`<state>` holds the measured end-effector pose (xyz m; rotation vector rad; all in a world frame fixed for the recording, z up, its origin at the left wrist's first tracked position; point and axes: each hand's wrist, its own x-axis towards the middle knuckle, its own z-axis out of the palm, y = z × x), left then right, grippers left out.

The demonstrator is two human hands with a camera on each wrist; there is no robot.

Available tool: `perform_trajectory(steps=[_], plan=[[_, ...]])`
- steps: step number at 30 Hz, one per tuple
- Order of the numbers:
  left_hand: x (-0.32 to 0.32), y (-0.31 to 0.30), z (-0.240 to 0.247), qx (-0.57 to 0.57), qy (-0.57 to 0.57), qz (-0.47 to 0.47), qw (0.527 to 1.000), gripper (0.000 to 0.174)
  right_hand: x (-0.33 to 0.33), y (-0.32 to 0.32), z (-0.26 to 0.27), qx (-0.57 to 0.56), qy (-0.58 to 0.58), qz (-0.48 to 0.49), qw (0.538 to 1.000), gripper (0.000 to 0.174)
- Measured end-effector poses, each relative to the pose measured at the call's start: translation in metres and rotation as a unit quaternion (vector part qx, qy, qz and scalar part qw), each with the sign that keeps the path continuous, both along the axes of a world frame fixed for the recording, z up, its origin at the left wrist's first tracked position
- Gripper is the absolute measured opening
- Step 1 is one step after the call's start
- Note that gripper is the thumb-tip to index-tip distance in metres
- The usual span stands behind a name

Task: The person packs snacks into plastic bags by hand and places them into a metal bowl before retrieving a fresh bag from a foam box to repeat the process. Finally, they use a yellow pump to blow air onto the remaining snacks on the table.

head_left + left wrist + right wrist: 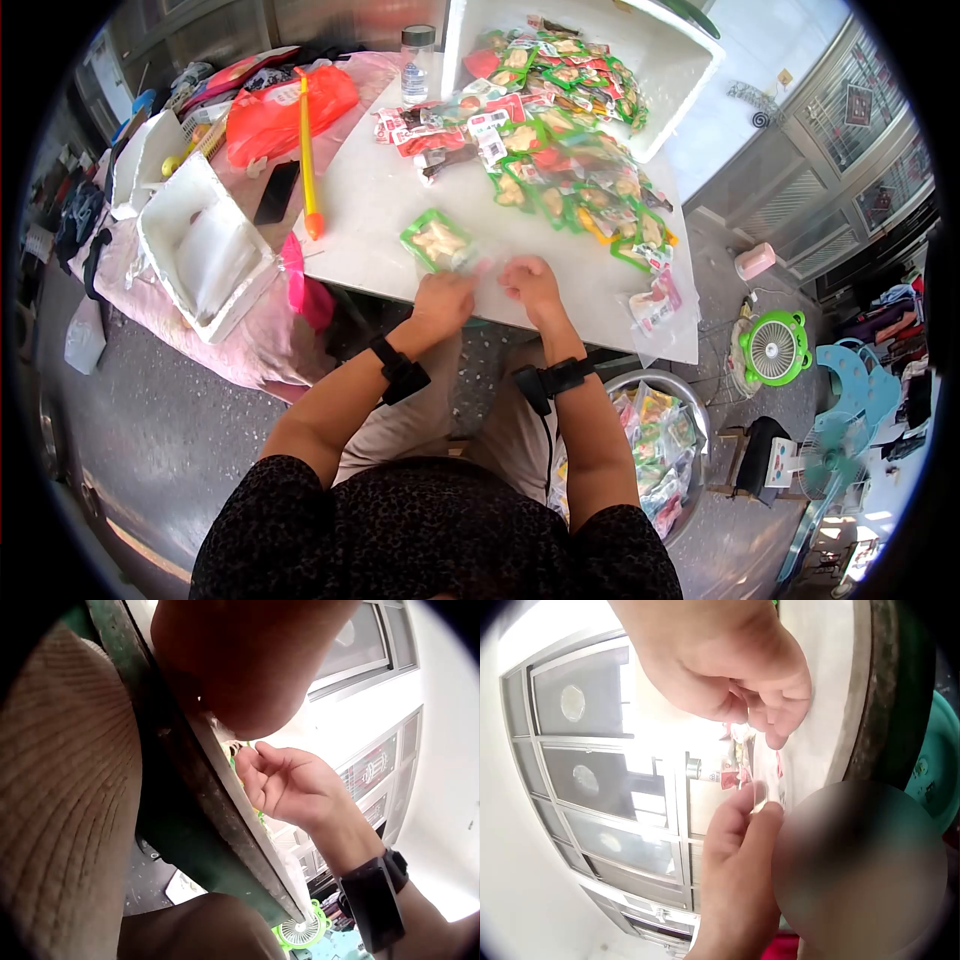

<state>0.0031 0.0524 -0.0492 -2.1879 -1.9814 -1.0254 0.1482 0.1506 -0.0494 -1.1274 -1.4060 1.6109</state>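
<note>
A green-edged clear food packet (pixel 436 240) with pale pieces inside lies on the white tabletop just beyond my left hand (pixel 445 300). In the right wrist view, the left hand's thumb and forefinger (pixel 739 796) pinch a thin piece of clear plastic (pixel 759 796). My right hand (pixel 533 290) is close by on the right, over the table's near edge. Its fingers are loosely curled with the palm showing in the left wrist view, and nothing shows in them.
A heap of packets (pixel 570 170) spills from a white foam box (pixel 690 75). Nearby are a jar (pixel 417 65), a yellow stick (pixel 306 150) and a phone (pixel 277 192). Another foam box (pixel 165 290) stands left. A metal basin (pixel 695 400) of packets sits low right, and a green fan (pixel 775 347) beyond.
</note>
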Motion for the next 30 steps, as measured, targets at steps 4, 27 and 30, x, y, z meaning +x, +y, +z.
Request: perform_trajectory(steps=[4, 27, 30], plan=[[0.000, 0.003, -0.008, 0.069, 0.006, -0.009, 0.998, 0.014, 0.061, 0.053, -0.001, 0.377, -0.337, -0.066, 0.860, 0.016], [-0.001, 0.005, -0.011, 0.082, 0.009, -0.009, 0.997, 0.012, 0.181, 0.131, 0.057, 0.444, -0.451, -0.305, 0.712, 0.012], [-0.001, 0.004, -0.008, 0.066, 0.012, -0.005, 0.998, 0.014, 0.201, 0.118, 0.059, 0.387, -0.273, -0.311, 0.824, 0.008]])
